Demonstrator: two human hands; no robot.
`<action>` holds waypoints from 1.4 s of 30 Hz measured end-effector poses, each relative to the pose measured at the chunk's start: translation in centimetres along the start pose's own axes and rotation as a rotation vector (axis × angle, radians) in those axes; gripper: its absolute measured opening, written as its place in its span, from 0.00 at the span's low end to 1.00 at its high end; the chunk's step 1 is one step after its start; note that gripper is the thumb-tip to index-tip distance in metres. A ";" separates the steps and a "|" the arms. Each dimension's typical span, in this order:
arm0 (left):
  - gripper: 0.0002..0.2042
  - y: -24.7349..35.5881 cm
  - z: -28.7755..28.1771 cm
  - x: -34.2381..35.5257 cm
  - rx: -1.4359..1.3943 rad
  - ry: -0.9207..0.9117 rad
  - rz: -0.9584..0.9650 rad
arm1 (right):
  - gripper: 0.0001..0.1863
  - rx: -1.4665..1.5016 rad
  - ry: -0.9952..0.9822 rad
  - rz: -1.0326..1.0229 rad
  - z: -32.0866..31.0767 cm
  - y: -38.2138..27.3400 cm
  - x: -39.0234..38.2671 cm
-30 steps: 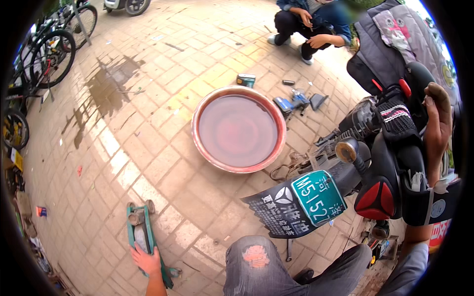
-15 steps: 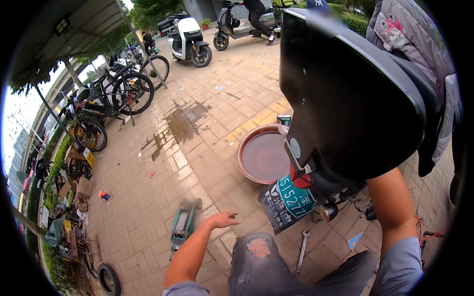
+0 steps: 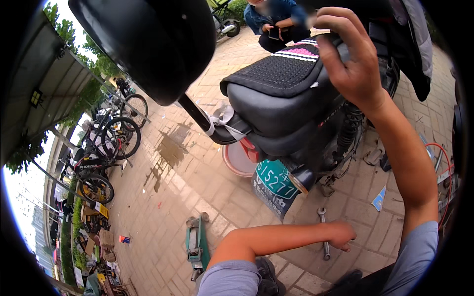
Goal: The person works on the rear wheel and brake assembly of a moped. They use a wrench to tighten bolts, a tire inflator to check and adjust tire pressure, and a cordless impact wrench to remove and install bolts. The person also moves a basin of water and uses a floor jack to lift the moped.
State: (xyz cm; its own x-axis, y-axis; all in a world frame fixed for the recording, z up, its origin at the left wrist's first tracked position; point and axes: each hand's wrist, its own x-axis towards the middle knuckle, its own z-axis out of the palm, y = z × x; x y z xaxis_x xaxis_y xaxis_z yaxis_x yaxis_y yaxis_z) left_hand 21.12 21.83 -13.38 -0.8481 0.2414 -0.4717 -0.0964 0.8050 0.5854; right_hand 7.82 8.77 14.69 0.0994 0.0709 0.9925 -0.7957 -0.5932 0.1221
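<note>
My R hand (image 3: 353, 64) has fingers half-open, nothing held, nr the seat (image 3: 269, 106); my L hand (image 3: 341, 235) is part-curled, can't tell if gripping, 1 wrench (image 3: 326, 251) below its wrist.

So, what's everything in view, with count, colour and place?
Motorbike: 1, black, upper centre to right
Seat cover: 1, black, pink and white, on the motorbike
Rounded panel: 1, black, upper left of centre
Number plate: 1, green, motorbike's rear
Basin: 1, reddish, partly behind the motorbike
Wrench: 1, silver, lower right
Wheeled jack: 1, green, lower centre-left
Card: 1, blue and white, right
Bicycles: at least 2, dark, left
Cardboard clutter: many pieces, mostly brown, lower left
Canopy: 1, grey, upper left
Crouching person: 1, in blue, top centre
Phone: 1, dark, held by that person
Sleeves: 2, grey, low in view
Left hand: 1, bare, by the wrench
Right hand: 1, bare, near the seat cover
</note>
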 end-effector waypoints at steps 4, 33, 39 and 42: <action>0.21 0.1 3.9 7.5 -0.011 0.037 0.158 | 0.14 -0.359 -0.450 0.420 -20.2 1.3 -15.2; 0.28 -6.9 12.3 7.7 -0.275 0.293 -0.381 | 0.15 -1.778 -0.885 1.809 -64.6 -38.2 -45.9; 0.26 -4.6 11.4 10.1 -0.438 0.227 -0.396 | 0.16 -1.851 -0.874 1.968 -65.6 -37.8 -47.6; 0.24 -2.1 10.7 11.2 -0.530 0.217 -0.411 | 0.16 -1.714 -0.826 2.032 -63.3 -37.1 -46.2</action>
State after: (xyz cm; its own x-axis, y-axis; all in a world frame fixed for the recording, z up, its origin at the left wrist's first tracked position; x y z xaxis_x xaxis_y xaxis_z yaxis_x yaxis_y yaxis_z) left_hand 17.35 28.64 -26.94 -0.7681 -0.1833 -0.6135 -0.6251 0.4223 0.6564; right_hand -5.07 78.32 -35.54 -0.9630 0.2389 -0.1248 0.2401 0.9707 0.0057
